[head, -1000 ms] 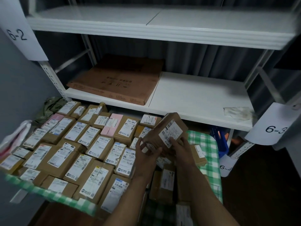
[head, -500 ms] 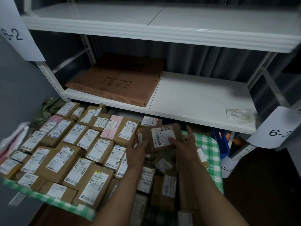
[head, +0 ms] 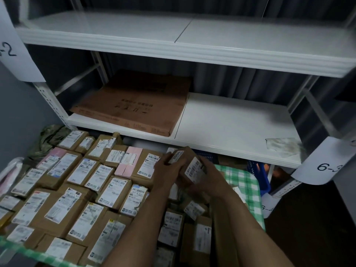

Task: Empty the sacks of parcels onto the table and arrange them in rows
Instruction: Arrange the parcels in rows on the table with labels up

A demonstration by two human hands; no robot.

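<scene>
Tipped since before, the parcel (head: 189, 160) hangs above the surface (head: 242, 180). Left hand (head: 166, 171) and right hand (head: 211, 180) curl round it — either side.

Two hands are counted, the left hand (head: 167, 173) and the right hand (head: 209, 180), with one held parcel (head: 189, 166) gripped between them. More than twenty brown parcels (head: 63, 207) are laid from 6 to 9 o'clock; an exact total cannot be taken, since several overlap. Two pink parcels (head: 128, 164) are counted among them. Two shelf levels (head: 231, 120) are seen at 12 o'clock, bearing one flat carton (head: 134, 101). Three paper signs (head: 327, 162) are counted: one at 10 o'clock, two at 4 o'clock. One checked cloth (head: 242, 180) and one blue crate (head: 261, 178) are present at 4 o'clock.
</scene>
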